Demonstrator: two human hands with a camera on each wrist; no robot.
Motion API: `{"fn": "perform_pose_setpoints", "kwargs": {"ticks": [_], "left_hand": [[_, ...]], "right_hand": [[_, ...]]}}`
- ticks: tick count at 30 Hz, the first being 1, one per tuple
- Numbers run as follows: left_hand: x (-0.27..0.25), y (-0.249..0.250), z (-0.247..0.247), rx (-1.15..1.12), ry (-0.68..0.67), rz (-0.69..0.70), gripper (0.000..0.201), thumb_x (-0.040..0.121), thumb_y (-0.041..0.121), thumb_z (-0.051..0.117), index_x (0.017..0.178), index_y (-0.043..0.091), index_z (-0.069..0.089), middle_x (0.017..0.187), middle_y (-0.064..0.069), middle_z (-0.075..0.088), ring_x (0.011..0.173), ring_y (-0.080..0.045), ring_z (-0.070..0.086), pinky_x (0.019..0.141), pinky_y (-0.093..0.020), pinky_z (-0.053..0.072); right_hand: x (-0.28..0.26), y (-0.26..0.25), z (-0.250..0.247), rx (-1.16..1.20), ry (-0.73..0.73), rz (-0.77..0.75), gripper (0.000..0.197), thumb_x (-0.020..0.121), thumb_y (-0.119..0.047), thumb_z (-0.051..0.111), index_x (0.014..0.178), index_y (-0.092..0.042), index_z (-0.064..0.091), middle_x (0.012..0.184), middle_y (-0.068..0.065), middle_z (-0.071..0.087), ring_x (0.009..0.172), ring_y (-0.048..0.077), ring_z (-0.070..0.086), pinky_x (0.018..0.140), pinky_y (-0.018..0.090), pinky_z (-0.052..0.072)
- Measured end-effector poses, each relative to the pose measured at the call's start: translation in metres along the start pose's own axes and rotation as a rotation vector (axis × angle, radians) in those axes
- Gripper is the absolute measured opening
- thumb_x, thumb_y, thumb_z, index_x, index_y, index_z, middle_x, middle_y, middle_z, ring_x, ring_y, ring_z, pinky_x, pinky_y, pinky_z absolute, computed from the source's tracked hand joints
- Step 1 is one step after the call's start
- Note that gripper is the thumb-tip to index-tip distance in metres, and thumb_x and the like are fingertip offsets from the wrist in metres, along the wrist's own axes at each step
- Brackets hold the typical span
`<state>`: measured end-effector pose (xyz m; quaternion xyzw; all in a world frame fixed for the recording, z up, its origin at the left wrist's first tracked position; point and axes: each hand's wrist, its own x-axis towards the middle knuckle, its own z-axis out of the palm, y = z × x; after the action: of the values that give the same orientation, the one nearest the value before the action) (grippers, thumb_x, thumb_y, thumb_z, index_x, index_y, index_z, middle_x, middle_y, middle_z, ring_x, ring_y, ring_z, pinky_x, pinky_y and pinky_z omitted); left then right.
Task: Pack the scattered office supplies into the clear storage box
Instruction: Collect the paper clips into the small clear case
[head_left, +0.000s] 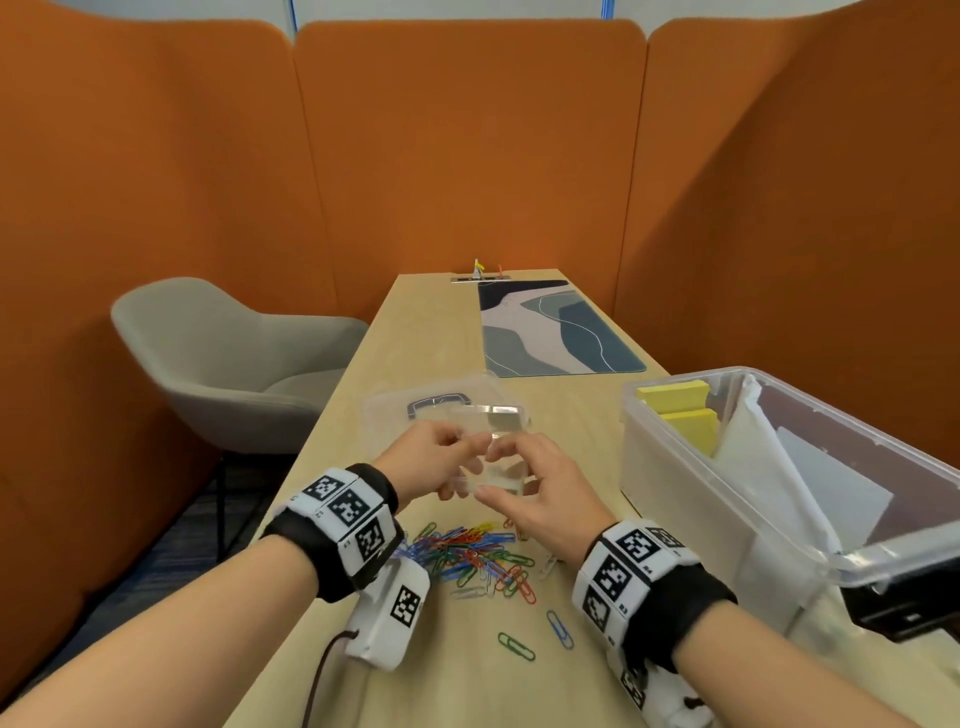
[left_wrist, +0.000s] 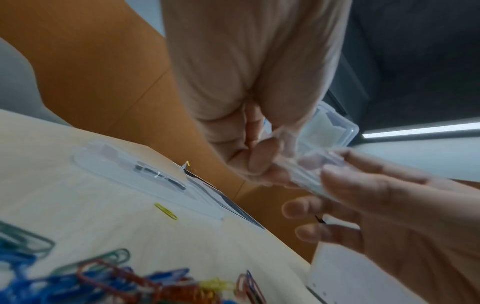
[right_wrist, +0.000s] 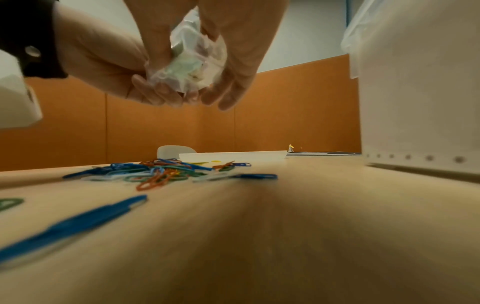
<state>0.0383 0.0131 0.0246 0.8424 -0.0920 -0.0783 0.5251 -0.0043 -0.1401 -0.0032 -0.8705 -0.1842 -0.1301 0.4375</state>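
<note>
Small clear case (head_left: 496, 470) held above the tabletop (head_left: 457, 675), orientation hard to tell through the plastic. Left hand (head_left: 431, 457) and right hand (head_left: 540, 499) both grasping it, fingers curled round from either side. Scattered paper clips (head_left: 472, 553) just near of the grip. Clear storage box (head_left: 649, 447) right, its lid (head_left: 384, 410) lying far.

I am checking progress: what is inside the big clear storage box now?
Inside the storage box lie two yellow pads at the far end and white sheets leaning across. Whatever lies beneath them is covered.
</note>
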Motion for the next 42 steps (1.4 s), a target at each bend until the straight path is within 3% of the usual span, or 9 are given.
{"fn": "perform_pose_setpoints", "kwargs": {"ticks": [5,8,13,17,24,29,34,37,42], "left_hand": [[-0.016,-0.006,0.012,0.543,0.15,0.173,0.034,0.093,0.04,0.048,0.083,0.009,0.059,0.071,-0.002,0.061,0.068,-0.02,0.057,0.062,-0.028,0.041],[-0.042,-0.006,0.022,0.784,-0.167,0.452,0.023,0.089,0.034,0.056,0.088,0.012,0.064,0.08,0.004,0.055,0.077,-0.014,0.051,0.072,-0.024,0.04],[-0.061,-0.007,0.066,0.751,-0.661,0.729,0.036,0.084,0.028,0.066,0.118,0.017,0.064,0.13,-0.005,0.055,0.111,-0.02,0.053,0.096,-0.016,0.035],[-0.051,-0.016,0.061,0.701,-0.651,0.672,0.023,0.085,0.015,0.064,0.105,0.01,0.073,0.116,-0.008,0.067,0.102,-0.018,0.06,0.081,0.005,0.03],[-0.032,-0.024,0.04,0.712,-0.394,0.563,0.031,0.081,0.033,0.067,0.109,0.019,0.069,0.109,-0.002,0.066,0.1,-0.013,0.057,0.091,-0.022,0.043],[-0.02,-0.015,0.064,0.834,-0.603,0.522,0.058,0.085,0.046,0.061,0.136,0.022,0.047,0.144,0.006,0.043,0.128,-0.012,0.042,0.109,-0.026,0.033],[-0.029,-0.025,0.04,0.812,-0.507,0.537,0.033,0.092,0.027,0.055,0.12,0.014,0.063,0.127,-0.001,0.06,0.115,-0.014,0.055,0.103,-0.027,0.038],[-0.042,-0.029,0.027,0.718,-0.416,0.574,0.045,0.085,0.043,0.061,0.126,0.025,0.056,0.127,0.005,0.054,0.116,-0.006,0.048,0.104,-0.02,0.034],[-0.05,-0.03,0.039,0.679,-0.623,0.608,0.03,0.078,0.033,0.072,0.105,0.021,0.072,0.117,0.002,0.062,0.109,-0.008,0.051,0.093,-0.003,0.03]], "right_hand": [[-0.007,0.013,-0.02,-0.133,0.184,0.119,0.045,0.076,-0.021,0.074,0.115,-0.013,0.053,0.111,-0.003,0.047,0.096,0.008,0.047,0.078,0.002,0.035],[-0.009,0.023,-0.032,-0.154,0.3,0.201,0.048,0.072,-0.021,0.076,0.114,-0.012,0.054,0.113,0.002,0.051,0.104,0.014,0.05,0.09,0.018,0.037],[-0.009,0.028,-0.043,-0.125,0.301,0.265,0.062,0.069,-0.022,0.08,0.123,-0.015,0.049,0.12,0.004,0.056,0.098,0.007,0.045,0.08,0.015,0.03],[-0.007,0.031,-0.044,-0.117,0.304,0.28,0.073,0.067,-0.024,0.082,0.129,-0.017,0.045,0.126,0.002,0.055,0.111,0.013,0.052,0.084,0.017,0.033],[0.001,0.024,-0.029,-0.091,0.227,0.263,0.078,0.068,-0.025,0.08,0.134,-0.023,0.037,0.131,0.0,0.049,0.116,0.012,0.05,0.09,0.018,0.035],[0.006,0.019,-0.029,-0.069,0.246,0.29,0.085,0.068,-0.025,0.08,0.138,-0.028,0.032,0.124,0.006,0.054,0.11,0.014,0.052,0.086,0.018,0.034],[0.006,0.019,-0.03,-0.047,0.22,0.288,0.094,0.068,-0.023,0.08,0.141,-0.039,0.023,0.115,0.007,0.056,0.095,0.009,0.045,0.084,0.02,0.034],[0.011,0.022,-0.026,-0.019,0.235,0.281,0.1,0.066,-0.022,0.081,0.143,-0.039,0.02,0.122,0.004,0.053,0.099,0.006,0.046,0.086,0.02,0.036],[0.017,0.023,-0.022,0.008,0.233,0.282,0.105,0.063,-0.021,0.084,0.143,-0.037,0.019,0.131,0.002,0.049,0.107,0.012,0.053,0.092,0.025,0.041]]}}
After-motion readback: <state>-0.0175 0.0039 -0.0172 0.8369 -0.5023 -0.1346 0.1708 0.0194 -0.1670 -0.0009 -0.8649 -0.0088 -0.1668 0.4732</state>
